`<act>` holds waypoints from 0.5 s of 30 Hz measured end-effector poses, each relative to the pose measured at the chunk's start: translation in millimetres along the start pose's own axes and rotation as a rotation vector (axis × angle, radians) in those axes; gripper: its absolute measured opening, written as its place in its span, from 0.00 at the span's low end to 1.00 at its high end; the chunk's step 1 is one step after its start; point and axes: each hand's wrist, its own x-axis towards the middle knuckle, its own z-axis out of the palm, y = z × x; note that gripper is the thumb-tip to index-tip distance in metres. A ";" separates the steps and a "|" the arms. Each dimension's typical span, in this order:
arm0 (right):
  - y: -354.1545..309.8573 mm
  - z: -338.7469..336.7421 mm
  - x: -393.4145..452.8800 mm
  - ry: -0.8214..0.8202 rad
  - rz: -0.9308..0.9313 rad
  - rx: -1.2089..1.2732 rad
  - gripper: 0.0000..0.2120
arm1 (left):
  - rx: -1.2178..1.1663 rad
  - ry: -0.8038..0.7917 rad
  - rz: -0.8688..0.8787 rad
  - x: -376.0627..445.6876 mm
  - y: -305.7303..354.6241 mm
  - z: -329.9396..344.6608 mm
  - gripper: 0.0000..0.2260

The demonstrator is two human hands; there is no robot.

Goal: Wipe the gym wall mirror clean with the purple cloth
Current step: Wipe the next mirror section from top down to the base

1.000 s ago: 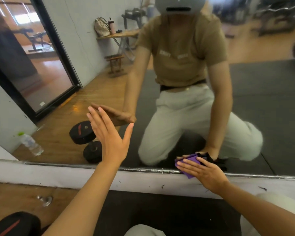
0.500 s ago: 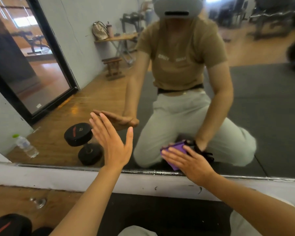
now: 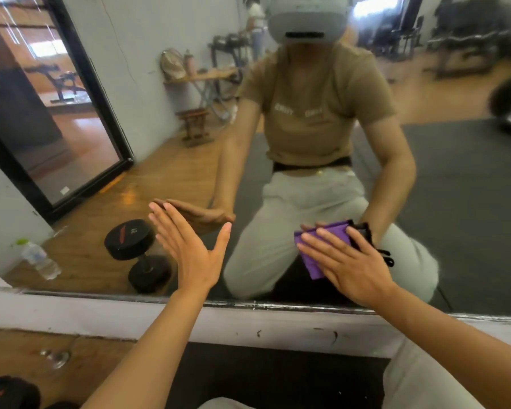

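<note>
We kneel in front of the gym wall mirror point(image 3: 455, 202), close to its lower edge. Our right hand point(image 3: 348, 261) lies flat, with the fingers straight and spread, and it presses the purple cloth point(image 3: 313, 261) against the glass low down, a little above the bottom frame. The cloth is folded, and a black part of it shows at the right side of the hand. Our left hand point(image 3: 189, 246) is open too, the fingers straight and together, the thumb apart; its fingertips are at the glass, where they meet their reflection, and it holds nothing. In the reflection we see a black dumbbell point(image 3: 136, 255) on the wooden floor and a plastic water bottle point(image 3: 40, 259) near the wall. Below the mirror runs a white ledge point(image 3: 101, 317).
</note>
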 end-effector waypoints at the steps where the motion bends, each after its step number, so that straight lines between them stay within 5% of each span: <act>1: 5.7 -4.6 5.6 0.038 0.054 0.000 0.28 | -0.010 0.007 -0.009 -0.1 1.3 1.5 0.53; 7: -20.9 14.6 -7.8 0.068 0.164 -0.037 0.26 | -0.002 -0.001 -0.027 1.6 5.2 4.5 0.57; 12: -40.7 47.7 -103.0 -0.355 -0.215 -0.065 0.55 | -0.004 -0.045 -0.036 -0.6 11.8 0.5 0.62; 15: -43.3 51.4 -118.4 -0.424 -0.228 -0.012 0.59 | -0.006 -0.067 -0.054 0.5 17.4 0.0 0.68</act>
